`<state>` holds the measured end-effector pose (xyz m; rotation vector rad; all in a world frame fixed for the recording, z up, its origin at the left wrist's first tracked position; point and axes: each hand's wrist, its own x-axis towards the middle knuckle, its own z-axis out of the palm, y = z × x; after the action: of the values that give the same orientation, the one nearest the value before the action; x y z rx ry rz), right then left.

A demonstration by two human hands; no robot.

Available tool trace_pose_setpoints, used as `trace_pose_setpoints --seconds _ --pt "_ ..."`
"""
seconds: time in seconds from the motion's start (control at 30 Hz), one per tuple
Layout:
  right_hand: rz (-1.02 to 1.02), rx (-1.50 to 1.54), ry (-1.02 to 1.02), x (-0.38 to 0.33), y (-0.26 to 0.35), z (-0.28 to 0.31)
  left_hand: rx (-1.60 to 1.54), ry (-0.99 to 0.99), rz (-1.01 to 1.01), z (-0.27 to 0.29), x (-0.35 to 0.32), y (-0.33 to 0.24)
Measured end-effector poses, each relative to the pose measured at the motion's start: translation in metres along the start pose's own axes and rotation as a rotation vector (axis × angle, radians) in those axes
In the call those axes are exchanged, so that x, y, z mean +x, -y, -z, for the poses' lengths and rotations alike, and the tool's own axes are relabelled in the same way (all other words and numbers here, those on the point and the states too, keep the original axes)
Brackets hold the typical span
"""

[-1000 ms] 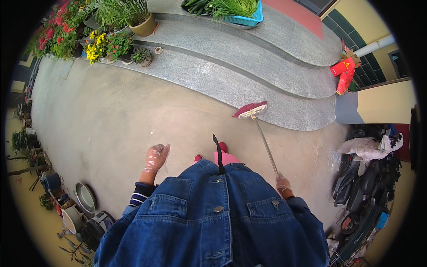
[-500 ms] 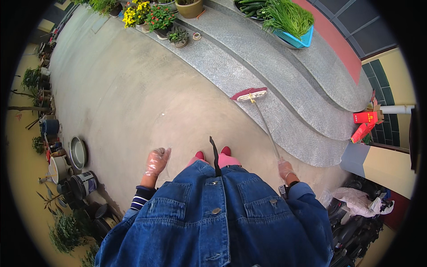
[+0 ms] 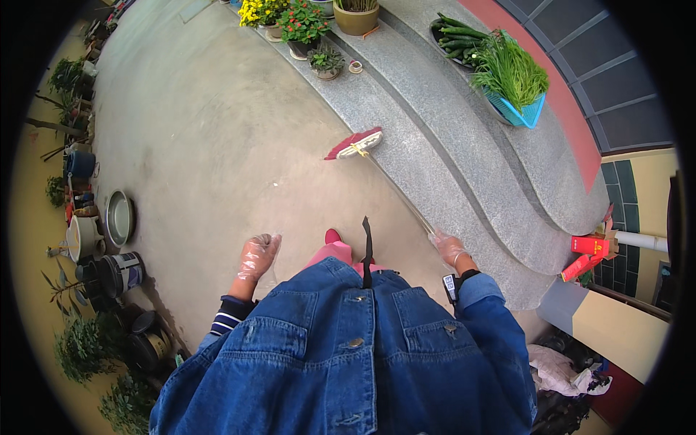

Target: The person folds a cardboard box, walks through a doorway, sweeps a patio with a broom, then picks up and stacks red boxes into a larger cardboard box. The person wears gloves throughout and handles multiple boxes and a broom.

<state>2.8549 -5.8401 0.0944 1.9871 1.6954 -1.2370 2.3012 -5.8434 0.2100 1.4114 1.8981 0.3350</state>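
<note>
Sweeping a concrete yard, the right hand, gloved, is closed around a broom handle; the red head rests far ahead by the steps. The left hand hangs loosely curled, empty. Short, low strokes along the step edge would probably serve best.

Bright, even daylight with soft shadows; sharp centre, strong fisheye bending and black vignette at edges.

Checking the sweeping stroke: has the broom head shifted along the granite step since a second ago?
Yes. The red broom head now lies nearer the small potted plant on the lowest granite step, still at its edge, with the right hand on the handle.
</note>
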Motion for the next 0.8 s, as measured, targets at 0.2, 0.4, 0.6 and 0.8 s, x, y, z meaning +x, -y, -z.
trace_pose_setpoints --seconds 0.2,0.4,0.6,0.8 --pt "-0.282 -0.024 -0.054 -0.05 -0.047 -0.018 0.039 -0.028 0.011 0.024 0.028 0.017" --pt "-0.221 -0.095 -0.079 -0.02 -0.05 0.02 -0.008 -0.059 0.092 0.025 0.039 0.017" --pt "-0.137 -0.101 -0.002 0.103 0.026 0.108 -0.072 -0.091 0.154 0.012 0.064 -0.006" --pt "0.082 -0.136 0.024 0.199 0.075 0.156 -0.109 -0.084 0.176 -0.019 0.088 -0.051"
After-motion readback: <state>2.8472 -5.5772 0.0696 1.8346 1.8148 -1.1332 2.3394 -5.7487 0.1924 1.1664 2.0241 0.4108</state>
